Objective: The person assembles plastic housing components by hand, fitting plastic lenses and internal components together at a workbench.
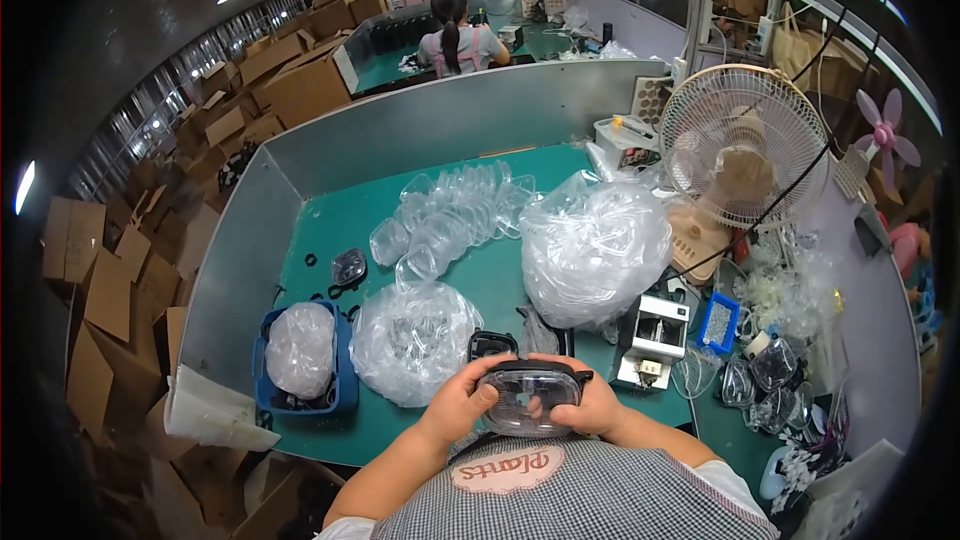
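Note:
Close to my body, I hold a clear plastic case with a black rim point(528, 410) between both hands. The fingers of my left hand point(458, 404) wrap round its left side, with the thumb on the front. On its right end my right hand point(602, 408) grips it, near a small black tab. Through the clear shell some fingertips show behind it. Just beyond my left hand lies another black-framed piece point(490, 342), beside a crumpled grey bag point(538, 333). A clear plastic bag of transparent parts point(415, 342) rests to the left.
Clear covers point(450, 215) lie in rows on the green table point(335, 210), near a dark-rimmed case point(348, 267). A bulging clear bag point(597, 252), fan point(742, 150), small white press-like machine point(655, 335) and blue tray point(718, 323) stand right. A blue bin point(345, 385) stands left.

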### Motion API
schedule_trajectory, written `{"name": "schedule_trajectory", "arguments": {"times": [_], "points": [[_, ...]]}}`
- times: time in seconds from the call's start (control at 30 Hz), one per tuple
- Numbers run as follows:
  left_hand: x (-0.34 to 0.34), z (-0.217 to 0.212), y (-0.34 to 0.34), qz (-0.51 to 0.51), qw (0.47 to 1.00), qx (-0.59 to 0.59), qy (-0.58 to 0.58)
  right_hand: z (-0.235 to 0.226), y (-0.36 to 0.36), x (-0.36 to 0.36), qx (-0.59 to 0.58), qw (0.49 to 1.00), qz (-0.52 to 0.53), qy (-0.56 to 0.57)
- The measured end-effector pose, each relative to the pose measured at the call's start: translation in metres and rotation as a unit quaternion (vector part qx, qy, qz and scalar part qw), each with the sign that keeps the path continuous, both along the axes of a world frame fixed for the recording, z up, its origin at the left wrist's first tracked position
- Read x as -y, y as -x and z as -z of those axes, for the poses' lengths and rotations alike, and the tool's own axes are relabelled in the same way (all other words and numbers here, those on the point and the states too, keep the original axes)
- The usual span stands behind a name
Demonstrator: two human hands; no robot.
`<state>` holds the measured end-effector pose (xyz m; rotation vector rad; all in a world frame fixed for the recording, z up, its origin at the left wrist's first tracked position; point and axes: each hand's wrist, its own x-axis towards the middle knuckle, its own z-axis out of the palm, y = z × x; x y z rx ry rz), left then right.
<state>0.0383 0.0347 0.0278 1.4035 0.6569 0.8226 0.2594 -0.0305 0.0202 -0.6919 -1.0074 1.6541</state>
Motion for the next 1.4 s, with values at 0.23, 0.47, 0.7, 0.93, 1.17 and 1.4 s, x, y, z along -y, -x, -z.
{"name": "schedule_trajectory", "arguments": {"times": [0.23, 0.47, 0.7, 0.93, 1.17, 1.4], "points": [[0.000, -0.018, 0.005, 0.000, 1.000, -0.001, -0.020, 0.010, 0.006, -0.005, 0.049, 0.996, 0.054, -0.058], [-0.001, -0.028, 0.003, -0.049, 0.997, -0.030, -0.048, -0.002, 0.004, -0.013, 0.032, 0.999, -0.007, -0.010], [-0.008, -0.032, 0.011, -0.044, 0.988, -0.080, -0.128, -0.014, -0.012, -0.019, 0.069, 0.986, 0.144, -0.046], [0.008, -0.053, -0.003, 0.051, 0.898, -0.267, -0.346, -0.055, 0.003, -0.024, 0.570, 0.761, -0.017, -0.309], [-0.018, -0.036, 0.008, -0.021, 0.961, -0.126, -0.246, -0.044, 0.000, -0.034, 0.448, 0.865, 0.079, -0.211], [-0.016, -0.026, 0.004, 0.024, 0.999, -0.027, -0.030, -0.027, 0.005, -0.041, 0.392, 0.900, 0.059, -0.182]]}}
